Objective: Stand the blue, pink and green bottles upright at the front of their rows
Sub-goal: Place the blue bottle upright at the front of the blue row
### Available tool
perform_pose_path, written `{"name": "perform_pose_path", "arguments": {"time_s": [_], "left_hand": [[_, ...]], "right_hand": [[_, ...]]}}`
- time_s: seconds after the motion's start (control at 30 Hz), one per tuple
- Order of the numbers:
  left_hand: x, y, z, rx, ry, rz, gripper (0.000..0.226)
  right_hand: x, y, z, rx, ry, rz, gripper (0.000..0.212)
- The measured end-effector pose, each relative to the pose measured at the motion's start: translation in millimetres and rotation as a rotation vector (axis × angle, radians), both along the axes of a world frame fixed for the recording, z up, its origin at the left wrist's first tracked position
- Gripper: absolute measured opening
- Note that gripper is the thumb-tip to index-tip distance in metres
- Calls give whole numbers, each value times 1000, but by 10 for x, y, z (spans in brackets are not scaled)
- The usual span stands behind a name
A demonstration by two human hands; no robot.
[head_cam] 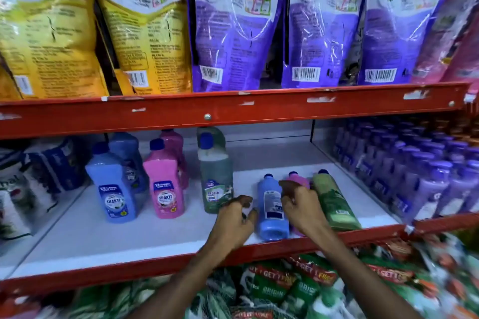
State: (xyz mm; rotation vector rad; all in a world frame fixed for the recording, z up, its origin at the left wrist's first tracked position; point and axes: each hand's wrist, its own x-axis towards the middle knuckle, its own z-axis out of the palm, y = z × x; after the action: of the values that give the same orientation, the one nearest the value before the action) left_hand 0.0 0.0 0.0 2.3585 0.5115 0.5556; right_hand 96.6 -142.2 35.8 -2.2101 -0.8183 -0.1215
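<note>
Three bottles lie flat side by side on the white shelf, caps pointing to the back: a blue bottle, a pink bottle and a green bottle. My left hand hovers just left of the lying blue bottle, fingers curled and apart, holding nothing. My right hand rests over the pink bottle, hiding most of it; whether it grips the bottle is unclear. Further left stand upright rows: blue bottles, pink bottles and green bottles.
A red shelf lip runs along the front. Purple bottles fill the right side behind a divider. Bags crowd the left. Large yellow and purple pouches stand on the shelf above. Green packets lie below.
</note>
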Motion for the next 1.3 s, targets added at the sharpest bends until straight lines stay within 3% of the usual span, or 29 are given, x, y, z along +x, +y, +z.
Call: {"name": "perform_pose_path", "arguments": {"time_s": [0.07, 0.17, 0.33, 0.47, 0.53, 0.6, 0.67, 0.7, 0.77, 0.87, 1.07, 1.3], "left_hand": [[167, -5, -25, -198, 92, -30, 24], [420, 28, -54, -468, 130, 13, 33], [573, -27, 50, -756, 209, 52, 24], [636, -103, 156, -827, 222, 92, 25], [629, -147, 178, -832, 189, 138, 25], [575, -189, 153, -897, 124, 148, 20], [475, -234, 177, -953, 55, 120, 9], [407, -236, 204, -954, 3, 114, 4], [225, -155, 243, -926, -117, 86, 25], [-226, 56, 297, -870, -286, -25, 34], [-1256, 598, 265, -659, -410, -4, 44], [-2083, 1365, 114, -487, -466, 131, 46]], "right_hand": [[1, 4, -31, -38, 118, -40, 39], [-4, -5, -99, -148, 262, -7, 19], [22, -18, -110, -137, 329, 5, 18], [60, -58, -157, -104, 359, 26, 27], [100, -81, -192, -77, 370, 25, 18], [160, -103, -231, -27, 385, 26, 11], [206, -117, -260, 50, 429, 36, 20], [213, -114, -272, 120, 467, 67, 22], [155, -70, -268, 302, 561, 160, 20], [-100, 101, -195, 489, 576, 300, 24], [-946, 771, -128, 470, 367, 385, 32], [-1845, 1796, -218, 480, 310, 407, 30]]}}
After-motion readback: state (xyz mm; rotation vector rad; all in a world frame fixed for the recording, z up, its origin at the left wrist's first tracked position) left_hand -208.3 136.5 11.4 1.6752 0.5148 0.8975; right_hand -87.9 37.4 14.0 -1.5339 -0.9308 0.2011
